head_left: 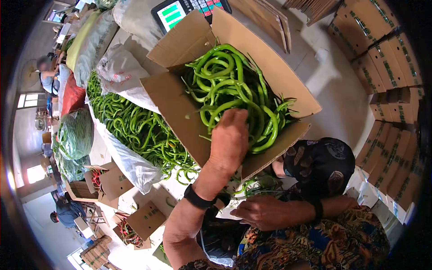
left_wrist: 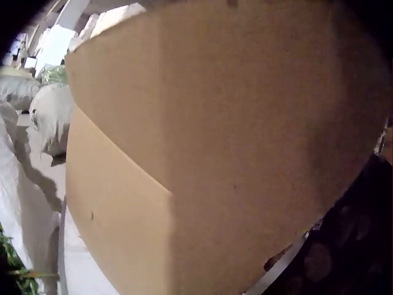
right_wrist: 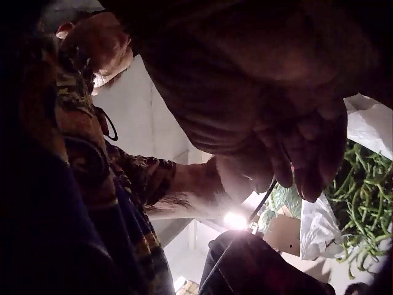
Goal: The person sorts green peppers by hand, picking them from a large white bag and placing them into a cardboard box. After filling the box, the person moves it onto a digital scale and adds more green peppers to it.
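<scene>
In the head view an open cardboard box (head_left: 168, 105) holds a pile of long curled green peppers (head_left: 225, 67). My left hand (head_left: 231, 139) reaches into its near side with curled fingers, gripping a green pepper whose blurred end (head_left: 193, 114) sticks out to the left; the fingertips are hidden. The left wrist view is mostly filled by the box's cardboard (left_wrist: 245, 123). Below the box, my right hand (head_left: 258, 211) hangs loosely curled, and nothing shows in its grasp. Its drooping fingers (right_wrist: 313, 160) look dark in the right wrist view.
An open white sack (head_left: 130, 157) of green peppers (head_left: 135, 121) lies left of the box. A digital scale's display (head_left: 173, 15) stands behind it. Boxes with red peppers (head_left: 130, 236) are at lower left, stacked cartons (head_left: 391, 67) at right. Dark patterned cloth (head_left: 319, 168) bulges by the near right corner.
</scene>
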Demonstrator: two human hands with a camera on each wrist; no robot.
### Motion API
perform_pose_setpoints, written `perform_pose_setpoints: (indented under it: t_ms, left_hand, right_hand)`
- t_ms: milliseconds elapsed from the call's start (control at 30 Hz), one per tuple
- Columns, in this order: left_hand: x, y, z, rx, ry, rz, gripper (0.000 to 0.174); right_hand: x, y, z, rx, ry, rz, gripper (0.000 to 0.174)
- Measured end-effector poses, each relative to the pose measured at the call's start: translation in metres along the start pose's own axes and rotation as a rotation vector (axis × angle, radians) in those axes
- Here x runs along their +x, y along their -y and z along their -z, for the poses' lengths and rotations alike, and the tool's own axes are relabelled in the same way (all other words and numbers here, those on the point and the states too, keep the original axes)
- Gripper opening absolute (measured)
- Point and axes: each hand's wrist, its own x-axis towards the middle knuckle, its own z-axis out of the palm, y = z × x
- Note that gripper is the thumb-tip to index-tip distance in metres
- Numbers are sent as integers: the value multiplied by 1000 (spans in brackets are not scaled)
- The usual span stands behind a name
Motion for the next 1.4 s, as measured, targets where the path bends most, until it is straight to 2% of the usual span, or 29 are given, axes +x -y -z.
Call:
perform_pose_setpoints:
  t_ms: [67,100,167,200,300,400,500,567,600,667,767,833,867,967,1000,1033,1100,1133,1200,1300,1400]
  left_hand:
    - [-3,-2,11,-187,-110,93,25]
    - [-8,-4,16,-264,-61,168,23]
    - [-24,-13,26,-422,40,318,21]
    - [-29,-26,33,-424,150,356,22]
    - [-40,-37,33,-245,73,61,23]
    - [-34,-41,42,-37,-16,3,34]
    - [-30,-25,41,206,-42,-27,46]
    - [-25,-14,43,379,-5,-9,50]
    - [-25,4,36,355,76,26,53]
    - [-19,24,23,371,95,24,53]
    - [-3,21,28,355,118,-21,53]
    - [2,9,44,311,120,-35,53]
    - [1,4,52,306,26,-43,58]
    - [-10,-6,73,167,-277,57,64]
    - [-19,-5,78,111,-313,120,78]
    - [-27,-6,83,-17,-326,220,79]
    - [-54,15,70,-163,-359,404,77]
    - [-62,17,67,-411,-323,508,71]
    - [-76,16,59,-912,-234,698,58]
    - [-88,9,43,-1110,-28,1033,36]
    - [-87,7,38,-1173,-95,890,26]
  right_hand:
    - [-2,-4,-3,37,-102,45,33]
    - [-2,-6,-4,54,-155,66,33]
    - [-1,-6,-2,61,-103,41,34]
    - [0,-6,-2,66,-74,32,34]
    - [0,-8,-4,49,-65,45,35]
    - [2,-9,-7,132,-164,97,28]
    - [-2,-14,-9,99,-18,-13,36]
    - [0,-15,-3,79,-27,-14,39]
    - [1,-16,-3,87,-8,-29,39]
    - [2,-18,-12,59,-22,-14,38]
    - [10,-18,-6,128,116,-120,38]
    - [12,-21,-3,92,61,-93,39]
    - [11,-22,0,80,29,-93,40]
    - [10,-27,1,99,-20,-66,40]
    - [11,-27,4,118,-4,-77,39]
    - [12,-28,6,136,10,-89,38]
    - [12,-35,-1,164,-106,-12,37]
    - [13,-38,-1,177,-163,28,37]
    - [15,-35,6,208,-87,-29,36]
    - [17,-35,9,224,25,-118,36]
    - [22,-41,3,258,51,-132,37]
